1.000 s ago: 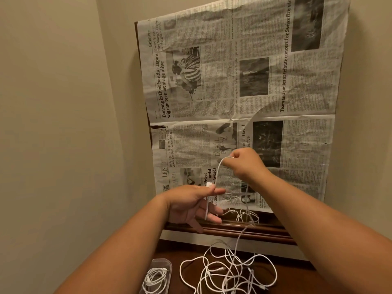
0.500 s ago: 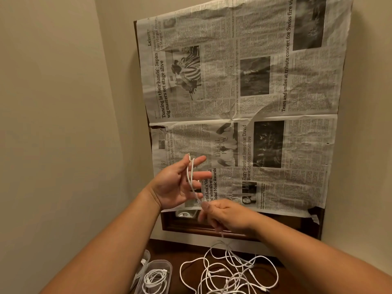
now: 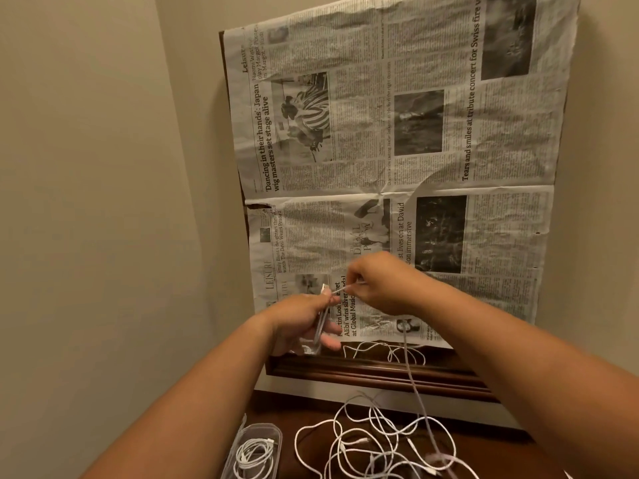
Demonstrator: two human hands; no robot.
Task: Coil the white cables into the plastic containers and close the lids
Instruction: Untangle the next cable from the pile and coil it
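White cable (image 3: 340, 290) hangs in the air between your two hands, above the back edge of the table (image 3: 276, 411). Your left hand (image 3: 297, 318) grips a few loops wound over its fingers, thumb pressed against them. Your right hand (image 3: 383, 283), fingers closed, pinches the strand just beside it, and the free length drops to the tangle of cables (image 3: 377, 444) on the table. Near the table's left edge stands a plastic container (image 3: 275, 444), uncovered, with one coil (image 3: 252, 456) inside. The cord looks light, limp and slightly springy, so loops will likely slip unless your thumb pins them. The best hold is probably on the cord close to the coil, not on the plug ends, under gentle tension.
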